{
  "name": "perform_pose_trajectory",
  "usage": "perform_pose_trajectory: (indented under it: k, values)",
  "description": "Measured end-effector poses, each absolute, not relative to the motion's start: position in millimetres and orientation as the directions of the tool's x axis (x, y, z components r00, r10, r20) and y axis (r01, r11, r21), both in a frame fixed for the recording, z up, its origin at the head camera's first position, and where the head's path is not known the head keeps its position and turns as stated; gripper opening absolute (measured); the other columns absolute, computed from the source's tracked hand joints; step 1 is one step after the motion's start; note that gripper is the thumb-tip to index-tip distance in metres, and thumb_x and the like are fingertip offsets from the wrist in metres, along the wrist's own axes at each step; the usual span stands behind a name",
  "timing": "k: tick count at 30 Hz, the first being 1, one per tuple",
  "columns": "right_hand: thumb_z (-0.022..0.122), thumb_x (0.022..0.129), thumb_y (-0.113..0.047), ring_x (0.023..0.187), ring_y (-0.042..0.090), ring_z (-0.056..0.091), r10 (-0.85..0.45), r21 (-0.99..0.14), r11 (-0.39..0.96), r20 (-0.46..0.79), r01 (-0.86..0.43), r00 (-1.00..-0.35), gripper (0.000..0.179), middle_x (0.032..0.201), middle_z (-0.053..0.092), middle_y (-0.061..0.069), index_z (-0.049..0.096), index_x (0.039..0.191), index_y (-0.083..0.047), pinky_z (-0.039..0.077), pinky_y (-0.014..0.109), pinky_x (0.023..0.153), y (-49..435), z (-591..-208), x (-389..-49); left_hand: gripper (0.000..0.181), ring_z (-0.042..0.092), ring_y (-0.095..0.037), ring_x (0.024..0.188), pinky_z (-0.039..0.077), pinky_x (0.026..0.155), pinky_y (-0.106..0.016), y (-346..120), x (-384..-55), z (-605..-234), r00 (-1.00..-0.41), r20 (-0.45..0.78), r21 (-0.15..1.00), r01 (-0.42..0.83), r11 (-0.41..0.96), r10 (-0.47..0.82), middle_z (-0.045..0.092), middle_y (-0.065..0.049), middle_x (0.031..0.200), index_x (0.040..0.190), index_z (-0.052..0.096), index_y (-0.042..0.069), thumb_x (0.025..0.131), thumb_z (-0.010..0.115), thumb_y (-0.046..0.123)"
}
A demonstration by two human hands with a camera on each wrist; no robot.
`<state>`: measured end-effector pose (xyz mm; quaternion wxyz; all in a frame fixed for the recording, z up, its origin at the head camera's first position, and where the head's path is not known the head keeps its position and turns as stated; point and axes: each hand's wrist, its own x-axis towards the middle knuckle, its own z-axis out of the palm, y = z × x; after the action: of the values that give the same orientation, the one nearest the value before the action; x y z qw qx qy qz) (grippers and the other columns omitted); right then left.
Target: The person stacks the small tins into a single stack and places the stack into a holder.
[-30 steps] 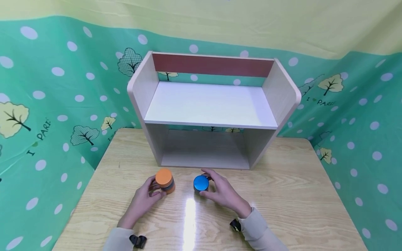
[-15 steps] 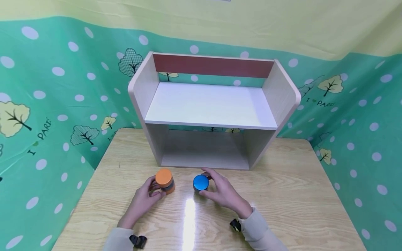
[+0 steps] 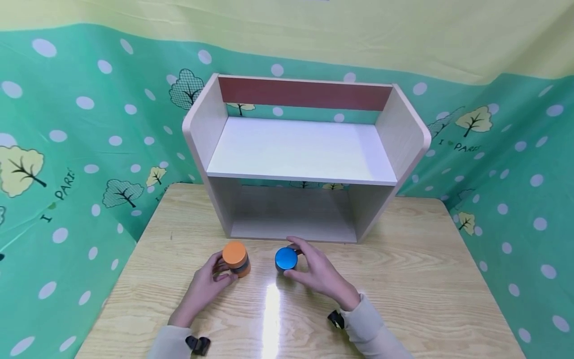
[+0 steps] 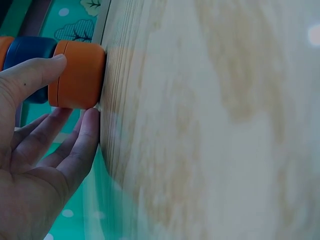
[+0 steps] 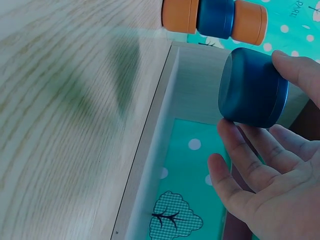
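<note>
A stack of three small round tins stands on the table, to the left of the middle. Its top tin (image 3: 234, 253) is orange, the middle tin (image 5: 216, 17) dark blue, and the bottom tin (image 4: 82, 75) orange. My left hand (image 3: 206, 286) holds the stack low down, thumb on one side and fingertips on the other. To the right of the stack, my right hand (image 3: 320, 274) pinches a single blue tin (image 3: 286, 258) between thumb and fingers. In the right wrist view that blue tin (image 5: 253, 87) is held clear of the tabletop, apart from the stack.
Behind the hands stands a two-level white shelf (image 3: 300, 149) with a dark red back strip (image 3: 305, 93). The pale wooden table (image 3: 417, 279) extends to both sides of it. A green dotted curtain (image 3: 80, 134) hangs around the table.
My right hand has shifted very slightly upward and left in the head view, carrying the blue tin. The left hand and the stack have stayed in place.
</note>
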<state>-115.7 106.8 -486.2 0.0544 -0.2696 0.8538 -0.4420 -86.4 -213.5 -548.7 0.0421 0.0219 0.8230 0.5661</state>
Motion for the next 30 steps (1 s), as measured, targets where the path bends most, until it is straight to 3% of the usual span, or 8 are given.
perform_pose_trajectory:
  k: [13, 30]
  values:
    - [0.082, 0.087, -0.025, 0.117, 0.019, 0.058, -0.512, -0.764, 0.483, 0.15, -0.427, -0.846, 0.08, 0.134, 0.059, 0.001, 0.036, 0.152, -0.016, 0.052, 0.046, 0.101, 104, -477, -118, 0.072, 0.059, -0.032, 0.12, 0.055, 0.094, -0.028, -213, -87, -549, -0.995, -0.057, 0.932, -0.023, 0.362, 0.084, 0.055, -0.019, 0.137, 0.145, 0.044, 0.005, 0.085, 0.082, 0.012]
    - [0.083, 0.085, -0.025, 0.118, 0.02, 0.058, -0.505, -0.76, 0.491, 0.151, -0.426, -0.85, 0.08, 0.137, 0.057, 0.003, 0.039, 0.151, -0.015, 0.052, 0.048, 0.1, 97, -468, -120, 0.072, 0.058, -0.033, 0.12, 0.055, 0.094, -0.029, -213, -87, -549, -0.995, -0.056, 0.93, -0.02, 0.367, 0.088, 0.055, -0.019, 0.137, 0.145, 0.043, 0.004, 0.085, 0.081, 0.01]
